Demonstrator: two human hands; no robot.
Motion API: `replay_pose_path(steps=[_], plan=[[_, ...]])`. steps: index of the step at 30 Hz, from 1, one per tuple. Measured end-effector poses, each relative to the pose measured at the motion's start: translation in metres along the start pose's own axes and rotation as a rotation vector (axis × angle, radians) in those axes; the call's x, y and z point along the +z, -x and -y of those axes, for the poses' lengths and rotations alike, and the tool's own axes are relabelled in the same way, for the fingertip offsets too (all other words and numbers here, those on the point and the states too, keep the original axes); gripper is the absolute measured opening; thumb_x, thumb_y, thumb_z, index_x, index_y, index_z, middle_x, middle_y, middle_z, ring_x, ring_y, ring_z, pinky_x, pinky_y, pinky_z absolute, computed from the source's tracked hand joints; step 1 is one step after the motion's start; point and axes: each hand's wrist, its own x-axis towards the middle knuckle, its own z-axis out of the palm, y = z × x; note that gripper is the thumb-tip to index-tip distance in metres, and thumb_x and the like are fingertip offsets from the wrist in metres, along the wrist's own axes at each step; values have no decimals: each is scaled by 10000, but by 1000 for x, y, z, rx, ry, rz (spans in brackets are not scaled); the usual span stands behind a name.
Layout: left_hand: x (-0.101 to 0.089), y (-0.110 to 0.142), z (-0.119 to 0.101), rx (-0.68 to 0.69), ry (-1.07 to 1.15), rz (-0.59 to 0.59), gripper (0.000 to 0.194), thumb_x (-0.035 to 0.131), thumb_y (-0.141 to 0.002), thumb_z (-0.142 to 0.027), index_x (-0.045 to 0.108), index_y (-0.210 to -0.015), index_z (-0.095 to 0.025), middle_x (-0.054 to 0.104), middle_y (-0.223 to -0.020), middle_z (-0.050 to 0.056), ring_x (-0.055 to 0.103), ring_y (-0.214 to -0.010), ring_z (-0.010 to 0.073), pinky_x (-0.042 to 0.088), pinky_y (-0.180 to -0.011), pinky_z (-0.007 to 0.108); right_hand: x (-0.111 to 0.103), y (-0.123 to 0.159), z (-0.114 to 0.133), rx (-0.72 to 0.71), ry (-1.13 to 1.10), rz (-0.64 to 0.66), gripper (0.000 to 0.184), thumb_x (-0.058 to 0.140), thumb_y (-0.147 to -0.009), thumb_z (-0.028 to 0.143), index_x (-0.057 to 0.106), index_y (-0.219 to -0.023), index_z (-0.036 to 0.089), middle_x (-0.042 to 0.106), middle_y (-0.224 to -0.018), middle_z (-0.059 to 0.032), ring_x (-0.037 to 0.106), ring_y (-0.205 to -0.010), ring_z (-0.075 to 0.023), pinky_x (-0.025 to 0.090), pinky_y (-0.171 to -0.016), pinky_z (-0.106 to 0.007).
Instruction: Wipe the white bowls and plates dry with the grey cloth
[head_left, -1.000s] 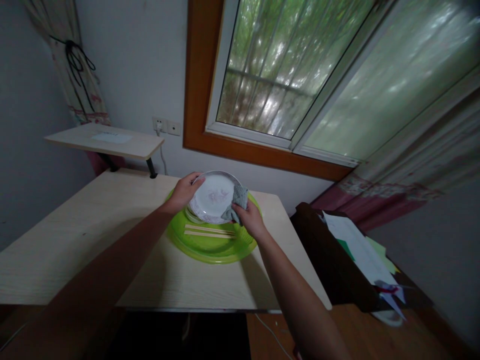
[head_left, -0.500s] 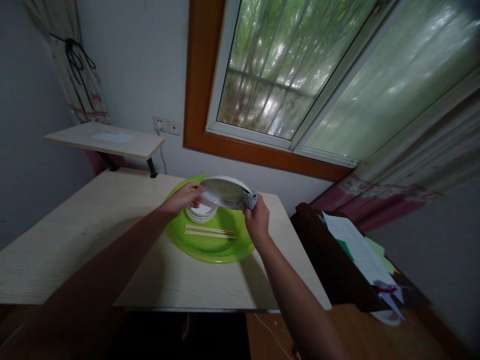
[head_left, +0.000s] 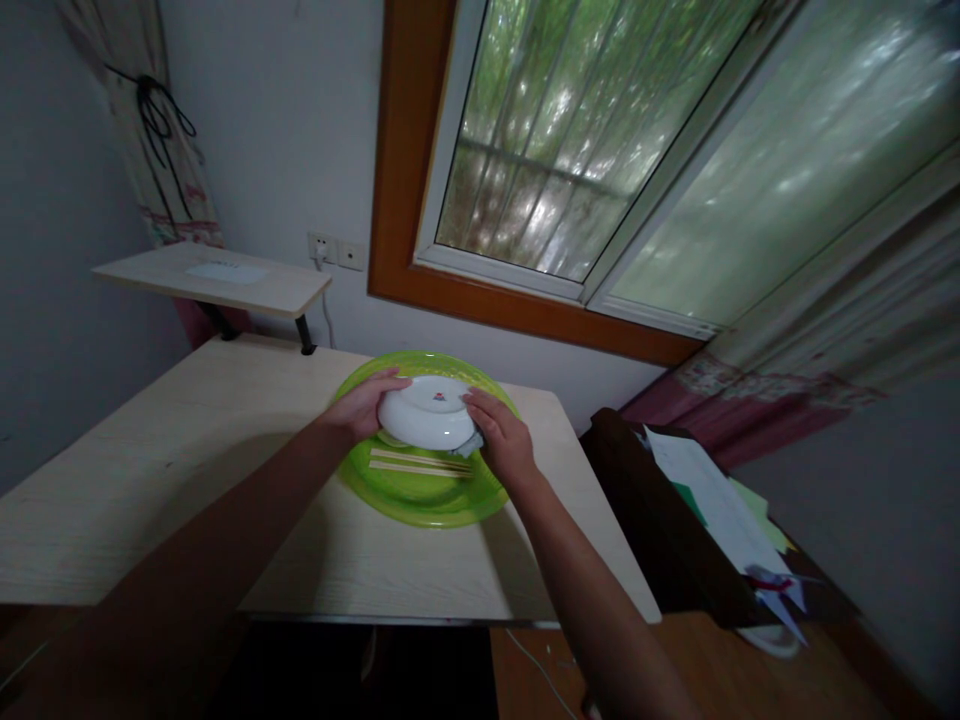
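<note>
A white plate (head_left: 427,412) is held upside down over a round green tray (head_left: 420,500), its underside with a small red mark facing me. My left hand (head_left: 365,404) grips the plate's left rim. My right hand (head_left: 501,437) holds the right rim with a grey cloth (head_left: 469,444) pinched under its fingers. Wooden chopsticks (head_left: 416,463) lie across the tray just below the plate. More white dishes under the plate are mostly hidden.
The tray sits on a light wooden table (head_left: 187,450) by the window. A small raised shelf (head_left: 217,280) stands at the back left. A dark side table with papers (head_left: 712,500) is on the right. Wall sockets (head_left: 334,250) are behind.
The plate has been turned over, from face up and tilted toward me to bottom up. The cloth has gone from the plate's face to beneath my right hand.
</note>
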Motion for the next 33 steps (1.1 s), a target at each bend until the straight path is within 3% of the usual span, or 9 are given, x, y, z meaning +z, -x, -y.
replay_pose_path(steps=[4, 7, 11, 15, 20, 23, 28, 33], plan=[[-1, -2, 6, -153, 196, -122, 793, 753, -637, -184, 444, -1367, -210, 694, -1154, 106, 705, -932, 243, 582, -770, 373, 1, -4, 5, 90, -60, 14, 333, 450, -999, 326, 627, -1279, 301, 606, -1406, -6, 530, -1342, -188, 392, -1177, -403], [-3, -4, 5, -122, 200, -155, 824, 736, -640, -155, 411, -1395, -219, 684, -1183, 100, 703, -913, 227, 574, -748, 347, 1, -5, -1, 170, -27, -2, 355, 467, -973, 270, 593, -1302, 304, 612, -1381, -22, 571, -1280, -206, 450, -1107, -403], [-9, -5, 2, -39, 158, -186, 795, 732, -644, -162, 418, -1374, -202, 675, -1195, 114, 698, -934, 230, 567, -785, 349, 2, -5, -17, 170, 175, -18, 505, 546, -821, 110, 558, -1308, 244, 579, -1364, -102, 583, -1217, -264, 505, -971, -395], [-15, -5, -1, 36, 113, -208, 778, 733, -645, -155, 436, -1362, -206, 659, -1205, 118, 689, -960, 228, 556, -805, 343, 3, -8, -33, 334, 269, 71, 590, 653, -728, 120, 506, -1296, 181, 651, -1153, -108, 647, -966, -238, 509, -758, -319], [-23, -5, -5, 97, 92, -207, 781, 737, -619, -147, 466, -1350, -204, 637, -1247, 114, 679, -983, 229, 549, -808, 332, -3, -14, -41, 535, 134, 301, 496, 793, -629, 161, 598, -1083, 203, 669, -781, -2, 616, -695, -181, 411, -587, -250], [-25, -6, -7, 111, 50, -212, 800, 732, -615, -147, 461, -1365, -203, 640, -1248, 113, 679, -999, 239, 552, -830, 348, -9, -16, -41, 574, 23, 373, 514, 889, -504, 185, 641, -952, 230, 639, -689, 38, 592, -645, -168, 383, -555, -240], [-27, -5, -6, 154, 14, -203, 813, 724, -627, -163, 445, -1390, -206, 643, -1245, 113, 674, -1042, 255, 555, -859, 364, -10, -17, -41, 592, -102, 409, 565, 904, -520, 282, 660, -1025, 215, 661, -753, 24, 590, -640, -153, 402, -552, -239], [-29, -5, -5, 176, 59, -187, 851, 746, -605, -155, 441, -1398, -200, 646, -1226, 103, 662, -1036, 248, 541, -875, 358, -12, -16, -43, 621, -327, 426, 617, 872, -548, 227, 636, -1116, 191, 690, -870, 0, 625, -697, -145, 483, -639, -251]])
